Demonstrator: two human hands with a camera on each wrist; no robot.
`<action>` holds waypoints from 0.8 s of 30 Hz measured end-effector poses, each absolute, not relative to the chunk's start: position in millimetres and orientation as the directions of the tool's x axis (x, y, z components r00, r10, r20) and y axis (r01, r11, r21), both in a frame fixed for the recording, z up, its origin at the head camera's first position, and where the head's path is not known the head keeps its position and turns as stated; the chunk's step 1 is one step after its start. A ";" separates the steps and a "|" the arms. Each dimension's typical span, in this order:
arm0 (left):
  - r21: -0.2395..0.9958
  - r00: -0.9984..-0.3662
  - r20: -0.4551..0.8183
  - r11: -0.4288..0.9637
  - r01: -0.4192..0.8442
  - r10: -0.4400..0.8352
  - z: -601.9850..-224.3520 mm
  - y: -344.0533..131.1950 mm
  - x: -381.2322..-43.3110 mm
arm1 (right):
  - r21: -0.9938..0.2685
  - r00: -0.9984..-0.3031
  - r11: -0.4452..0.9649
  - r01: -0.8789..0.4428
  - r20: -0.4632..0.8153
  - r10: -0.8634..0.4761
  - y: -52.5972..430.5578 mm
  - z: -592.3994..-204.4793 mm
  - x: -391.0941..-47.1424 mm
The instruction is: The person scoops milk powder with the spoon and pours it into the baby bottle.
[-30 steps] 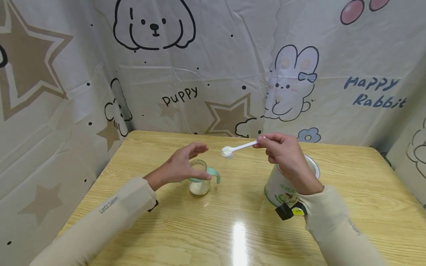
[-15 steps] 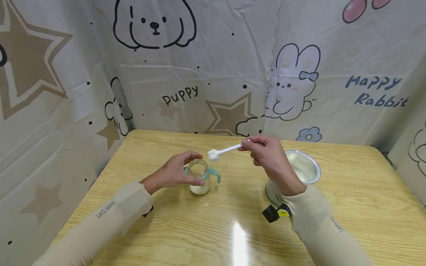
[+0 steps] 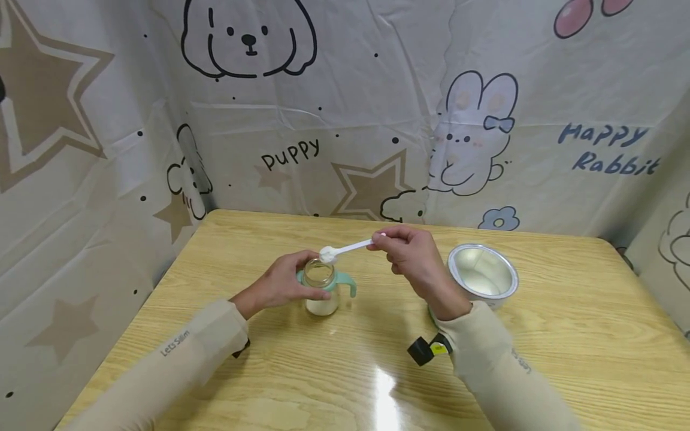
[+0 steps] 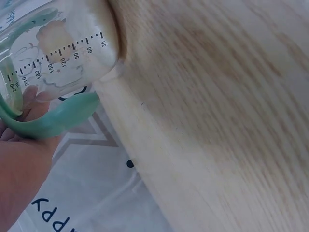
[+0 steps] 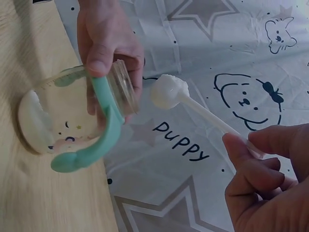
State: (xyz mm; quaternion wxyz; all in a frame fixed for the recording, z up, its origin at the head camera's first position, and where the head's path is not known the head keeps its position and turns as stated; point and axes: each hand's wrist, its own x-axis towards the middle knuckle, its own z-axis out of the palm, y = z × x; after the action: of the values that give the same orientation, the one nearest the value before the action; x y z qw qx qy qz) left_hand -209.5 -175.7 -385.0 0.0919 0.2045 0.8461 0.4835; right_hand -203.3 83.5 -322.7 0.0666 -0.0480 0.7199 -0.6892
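A clear baby bottle (image 3: 321,306) with mint-green handles stands upright on the table, white powder in its bottom. My left hand (image 3: 279,281) grips it around the collar just below the open mouth. Printed volume marks run down the bottle (image 4: 58,58) in the left wrist view. Between thumb and fingertips, my right hand (image 3: 411,258) pinches the handle of a white measuring scoop (image 3: 351,246). Its bowl, heaped with white powder, is level and right above the bottle's rim. In the right wrist view, the heaped scoop (image 5: 169,92) shows just off the bottle mouth.
An open powder can (image 3: 474,263) with a silver rim stands to the right, partly hidden by the right forearm. The wooden table (image 3: 302,377) ends at a printed cloth backdrop (image 3: 259,197) behind and at the left.
My right hand has carried the filled scoop leftward and slightly down to the bottle's mouth. My left hand has closed around the bottle's collar. More of the can's opening shows.
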 end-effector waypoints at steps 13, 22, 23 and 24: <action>0.863 -0.904 0.053 0.437 0.255 0.424 -390.7 -178.0 -209.8 | -0.989 -0.982 0.146 -0.007 -0.020 -0.186 68.4 -333.5 -198.5; 0.882 -0.894 0.062 0.395 0.257 0.445 -391.7 -178.9 -209.7 | -0.947 -0.970 0.303 -0.106 0.032 -0.240 64.7 -338.5 -193.7; 0.884 -0.893 0.063 0.391 0.257 0.446 -391.8 -178.7 -209.9 | -0.943 -0.970 0.314 -0.113 0.036 -0.241 64.6 -338.9 -193.4; 0.885 -0.893 0.063 0.388 0.257 0.446 -391.8 -178.5 -210.0 | -0.938 -0.969 0.325 -0.121 0.041 -0.242 64.6 -339.1 -193.2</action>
State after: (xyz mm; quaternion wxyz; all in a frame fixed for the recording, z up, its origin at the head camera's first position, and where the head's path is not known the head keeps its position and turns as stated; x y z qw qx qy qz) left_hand -210.0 -178.5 -391.8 0.0928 0.2124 0.8278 0.5109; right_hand -193.2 64.6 -339.1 0.0531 -0.1118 0.8124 -0.5699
